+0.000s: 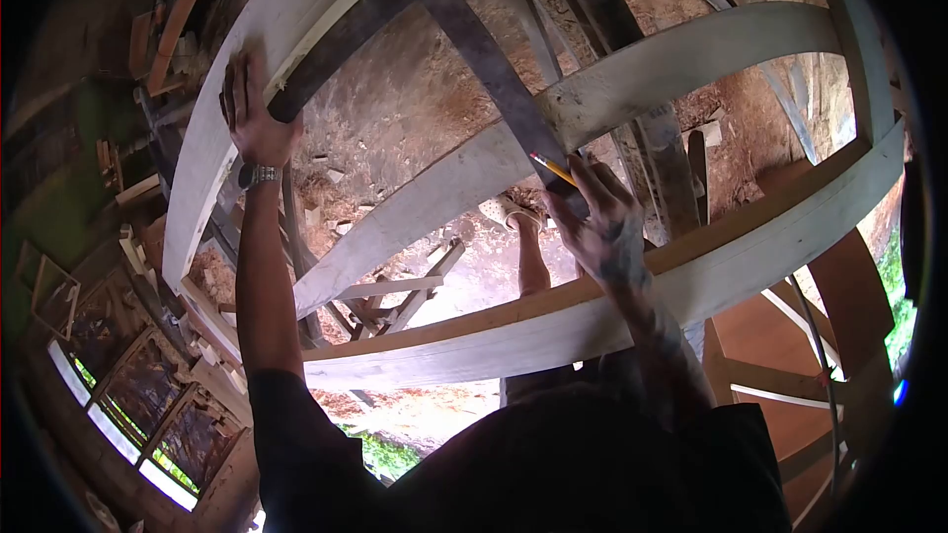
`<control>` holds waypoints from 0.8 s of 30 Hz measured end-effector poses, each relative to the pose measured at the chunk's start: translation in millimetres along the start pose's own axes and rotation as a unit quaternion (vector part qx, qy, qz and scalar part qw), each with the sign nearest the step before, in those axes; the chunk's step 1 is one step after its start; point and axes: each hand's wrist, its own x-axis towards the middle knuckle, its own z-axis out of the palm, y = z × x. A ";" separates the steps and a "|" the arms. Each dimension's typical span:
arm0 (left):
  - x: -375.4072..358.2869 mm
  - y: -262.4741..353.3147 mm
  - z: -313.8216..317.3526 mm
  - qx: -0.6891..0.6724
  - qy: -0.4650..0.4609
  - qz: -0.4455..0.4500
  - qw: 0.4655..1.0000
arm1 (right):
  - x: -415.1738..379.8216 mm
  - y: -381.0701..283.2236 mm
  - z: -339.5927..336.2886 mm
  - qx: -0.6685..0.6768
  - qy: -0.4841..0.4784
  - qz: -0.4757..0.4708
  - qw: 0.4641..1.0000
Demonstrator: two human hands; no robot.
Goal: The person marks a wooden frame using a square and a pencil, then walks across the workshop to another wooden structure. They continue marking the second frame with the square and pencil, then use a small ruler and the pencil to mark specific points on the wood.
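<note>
My left hand is at the left beam of a white wooden frame, fingers laid over the beam and thumb at the end of a dark carpenter's square. It clasps the square's end against the beam. The square's corner points away from me, and its other leg slants back across a curved pale crosspiece. Around that leg's near end, my right hand is closed, with a yellow pencil between its fingers, tip pointing up-left. Part of the leg is hidden under the right hand.
A long curved front beam runs below my right forearm. Beneath the frame, wood offcuts and chips litter the brown ground. My foot shows through the frame. Brown panels stand at the right.
</note>
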 end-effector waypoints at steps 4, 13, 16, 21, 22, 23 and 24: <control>-2.0 2.1 -1.1 0.002 0.002 -0.001 1.000 | -1.8 5.5 3.5 0.007 0.008 -0.005 1.000; 0.4 0.8 2.3 -0.010 0.023 0.007 1.000 | -1.8 10.2 6.4 0.052 0.031 -0.035 0.998; -0.1 1.6 1.7 -0.002 0.025 0.007 1.000 | 0.5 3.2 1.9 0.036 0.008 -0.006 0.999; -4.8 0.1 4.8 0.006 0.035 0.009 0.999 | 2.3 5.4 3.1 -0.006 0.021 -0.046 0.999; -3.4 -0.9 4.0 -0.004 0.037 0.015 0.999 | 2.5 4.2 2.2 0.007 0.014 -0.034 0.999; -1.2 -2.5 2.0 -0.013 0.041 0.022 0.999 | 3.7 3.6 1.4 0.000 0.003 -0.028 1.000; -0.3 1.6 -1.7 -0.009 0.043 0.025 0.999 | 3.1 3.0 1.0 -0.007 -0.007 -0.022 1.000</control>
